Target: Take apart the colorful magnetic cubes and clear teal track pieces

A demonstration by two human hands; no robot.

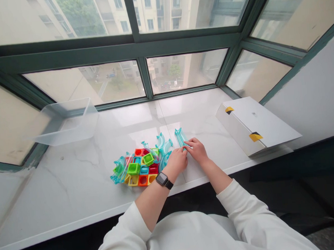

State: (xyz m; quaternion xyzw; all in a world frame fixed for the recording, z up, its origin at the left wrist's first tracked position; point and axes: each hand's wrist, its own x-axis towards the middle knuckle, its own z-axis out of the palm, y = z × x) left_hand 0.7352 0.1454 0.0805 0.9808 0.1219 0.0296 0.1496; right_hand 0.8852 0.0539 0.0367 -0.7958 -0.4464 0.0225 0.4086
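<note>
Right of the coloured block cluster (144, 169), translucent teal track piece (179, 136) lies with left hand (178, 161) and right hand (197, 150) at its near end, pinching or merely touching, cannot tell; light, level fingertip pressure probably serves best.

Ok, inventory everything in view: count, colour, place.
Buildings: several, pale, outside
Window frame: one, green, at back
Ledge: one, white, below it
Bin: one, clear, ledge's left
Box: one, white, ledge's right
Tape strips: two, yellow-black, box edge
Blocks: about a dozen, multicoloured, centre
Straight track: at least one, teal, right of blocks
Other tracks: several, teal, around blocks
Smartwatch: one, black, left wrist
Shirt: one, white, bottom
Left hand: one, bare, at straight track
Right hand: one, bare, there too
</note>
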